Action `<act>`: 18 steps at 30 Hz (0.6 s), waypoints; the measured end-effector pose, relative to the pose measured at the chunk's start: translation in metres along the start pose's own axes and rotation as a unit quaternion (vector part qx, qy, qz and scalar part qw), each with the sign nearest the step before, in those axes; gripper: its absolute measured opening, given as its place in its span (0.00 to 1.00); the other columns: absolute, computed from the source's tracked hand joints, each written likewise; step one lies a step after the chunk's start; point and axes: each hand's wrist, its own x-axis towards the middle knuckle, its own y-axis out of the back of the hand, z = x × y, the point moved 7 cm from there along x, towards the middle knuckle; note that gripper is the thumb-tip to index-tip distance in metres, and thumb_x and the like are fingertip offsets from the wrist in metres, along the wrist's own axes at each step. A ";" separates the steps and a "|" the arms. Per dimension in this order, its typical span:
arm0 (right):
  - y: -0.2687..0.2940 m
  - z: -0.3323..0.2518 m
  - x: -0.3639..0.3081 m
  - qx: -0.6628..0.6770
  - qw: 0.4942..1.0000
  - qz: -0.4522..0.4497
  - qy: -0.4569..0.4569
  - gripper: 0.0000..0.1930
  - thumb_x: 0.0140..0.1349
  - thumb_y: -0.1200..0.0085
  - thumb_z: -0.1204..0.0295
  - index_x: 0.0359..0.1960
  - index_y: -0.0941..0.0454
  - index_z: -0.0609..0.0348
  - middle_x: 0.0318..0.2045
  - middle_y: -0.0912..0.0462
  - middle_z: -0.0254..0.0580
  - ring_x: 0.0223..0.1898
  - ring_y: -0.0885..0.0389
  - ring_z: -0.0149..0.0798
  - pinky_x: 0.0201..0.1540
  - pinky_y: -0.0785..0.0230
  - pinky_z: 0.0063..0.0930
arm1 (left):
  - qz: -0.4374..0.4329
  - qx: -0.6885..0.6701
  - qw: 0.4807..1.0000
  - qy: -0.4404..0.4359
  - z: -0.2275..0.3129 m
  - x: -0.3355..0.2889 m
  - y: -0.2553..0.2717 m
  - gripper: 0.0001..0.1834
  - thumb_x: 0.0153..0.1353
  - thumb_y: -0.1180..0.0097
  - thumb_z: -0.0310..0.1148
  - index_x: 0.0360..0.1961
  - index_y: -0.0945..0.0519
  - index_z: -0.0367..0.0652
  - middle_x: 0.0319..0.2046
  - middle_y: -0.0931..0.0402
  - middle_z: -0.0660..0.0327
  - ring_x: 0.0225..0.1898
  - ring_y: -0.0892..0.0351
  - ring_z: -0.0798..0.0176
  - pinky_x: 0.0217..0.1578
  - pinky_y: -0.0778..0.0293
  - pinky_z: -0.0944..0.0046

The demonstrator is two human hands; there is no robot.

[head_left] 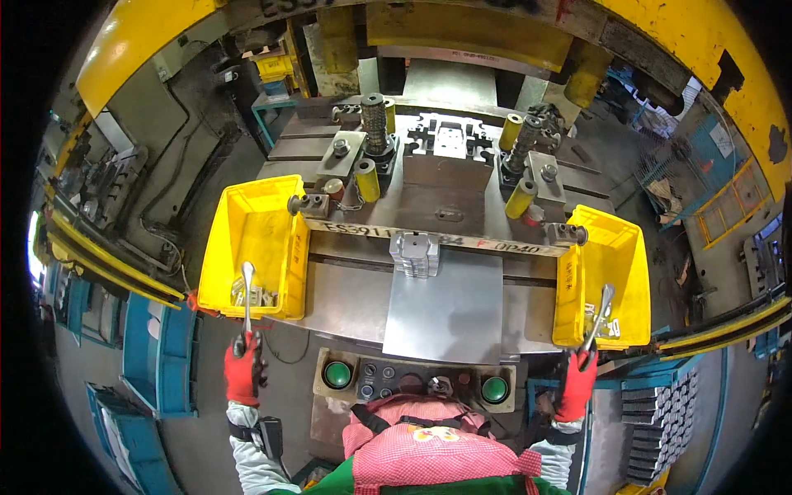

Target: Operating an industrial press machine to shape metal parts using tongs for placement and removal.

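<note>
My left hand [245, 371], in a red glove with dark fingers, is closed round a silver rod-shaped tool with a rounded end [247, 293]. That tool reaches over the near wall of the left yellow bin [219, 239], where small metal parts [262, 297] lie. On the other side, my right hand [577, 384], gloved the same way, grips a similar silver tool [601, 313] that slants over the right yellow bin [635, 272]. Small metal parts [610, 329] lie in this bin too. Between the bins, a stack of grey metal parts [415, 253] stands by a smooth metal plate [445, 313].
Beyond the stack sits a press die with yellow posts [520, 199], coil springs [374, 124] and a cut-out metal piece [451, 139]. A control panel with green buttons [337, 374] is close to my body. Blue racks [161, 355] stand left; stacked metal parts [660, 421] lie right.
</note>
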 end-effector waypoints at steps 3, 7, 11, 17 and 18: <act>-0.044 -0.066 -0.008 0.174 0.976 -0.120 0.041 0.23 0.51 0.50 0.73 0.50 0.39 0.60 0.32 0.30 0.40 0.31 0.31 0.29 0.33 0.36 0.22 | -0.069 -0.189 0.973 -0.115 0.011 0.004 -0.035 0.09 0.52 0.52 0.29 0.36 0.32 0.45 0.19 0.31 0.63 0.12 0.34 0.69 0.11 0.37 0.70; -0.117 -0.124 -0.025 0.325 0.906 -0.270 -0.012 0.23 0.52 0.52 0.74 0.52 0.41 0.56 0.24 0.31 0.31 0.21 0.35 0.20 0.18 0.40 0.15 | -0.207 -0.290 0.934 -0.035 -0.001 0.009 -0.142 0.15 0.50 0.50 0.26 0.41 0.30 0.40 0.27 0.28 0.61 0.26 0.26 0.66 0.21 0.30 0.70; -0.146 -0.151 -0.035 0.291 0.894 -0.341 0.026 0.23 0.53 0.54 0.73 0.53 0.41 0.54 0.23 0.30 0.29 0.18 0.35 0.20 0.16 0.43 0.14 | -0.282 -0.250 0.921 -0.097 -0.021 0.053 -0.244 0.09 0.44 0.43 0.29 0.27 0.29 0.42 0.14 0.35 0.70 0.13 0.34 0.74 0.13 0.39 0.73; -0.129 -0.125 -0.042 0.294 0.903 -0.311 0.031 0.24 0.52 0.53 0.74 0.53 0.42 0.52 0.23 0.30 0.29 0.18 0.35 0.21 0.17 0.41 0.14 | -0.288 -0.213 0.929 -0.098 -0.051 0.054 -0.334 0.11 0.43 0.47 0.21 0.25 0.36 0.46 0.15 0.41 0.71 0.17 0.40 0.74 0.17 0.37 0.72; -0.128 -0.118 -0.043 0.294 0.904 -0.309 0.018 0.24 0.52 0.52 0.75 0.53 0.42 0.51 0.23 0.30 0.29 0.18 0.35 0.21 0.18 0.40 0.15 | -0.299 -0.227 0.924 -0.071 -0.057 0.053 -0.340 0.12 0.43 0.47 0.21 0.26 0.36 0.46 0.15 0.42 0.71 0.16 0.40 0.74 0.15 0.38 0.71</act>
